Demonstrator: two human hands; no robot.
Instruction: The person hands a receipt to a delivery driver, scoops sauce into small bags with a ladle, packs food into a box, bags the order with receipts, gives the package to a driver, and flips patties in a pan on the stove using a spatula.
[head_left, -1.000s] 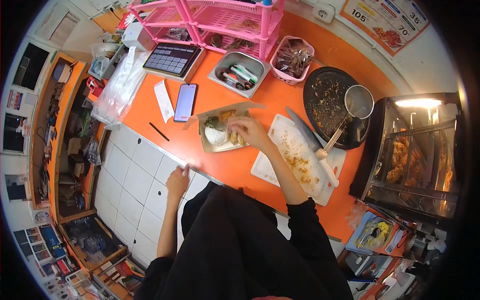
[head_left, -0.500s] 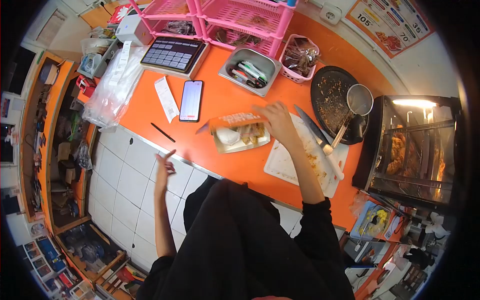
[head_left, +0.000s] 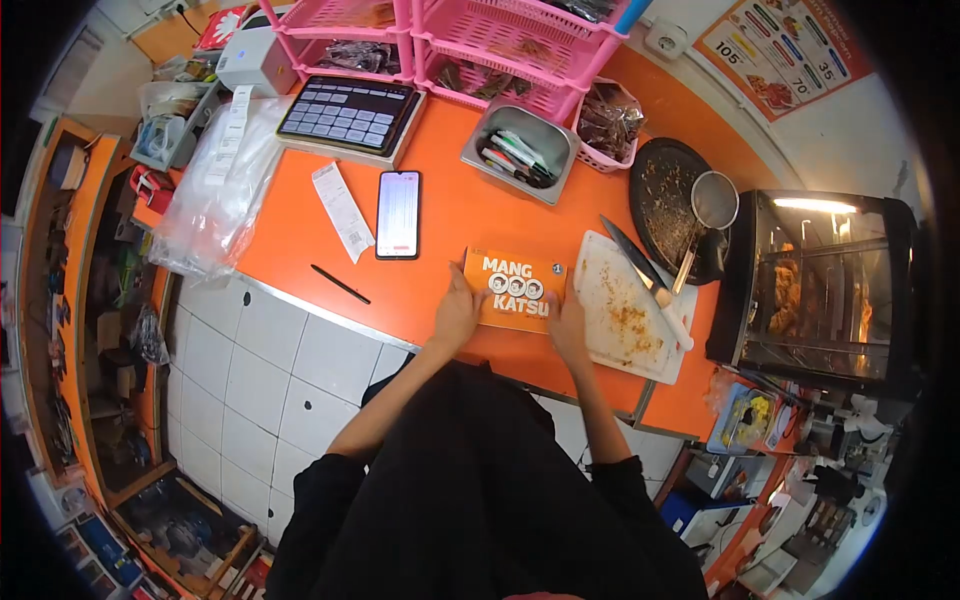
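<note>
An orange cardboard takeaway food box (head_left: 513,272) printed "MANG KATSU" lies near the front edge of the orange counter, its lid down over the food. My left hand (head_left: 457,312) grips the box's left side, and my right hand (head_left: 569,328) grips the right side. The fingers curl round the box edges and are partly hidden. Just right of my right hand is a white cutting board (head_left: 600,285) with crumbs. Across it lies a knife with a pale handle (head_left: 672,318).
A round dark tray (head_left: 655,190) with crumbs and a strainer (head_left: 715,200) stand behind the board. Beyond the box are a phone (head_left: 399,215), a receipt (head_left: 343,210), a black pen (head_left: 340,284), a metal bin of markers (head_left: 520,150) and a tablet (head_left: 345,112). A lit glass cabinet (head_left: 820,290) stands right.
The box's lid has come down over the food. My left hand has moved from beside the counter to the box's left side; my right hand has moved down to its right side.
</note>
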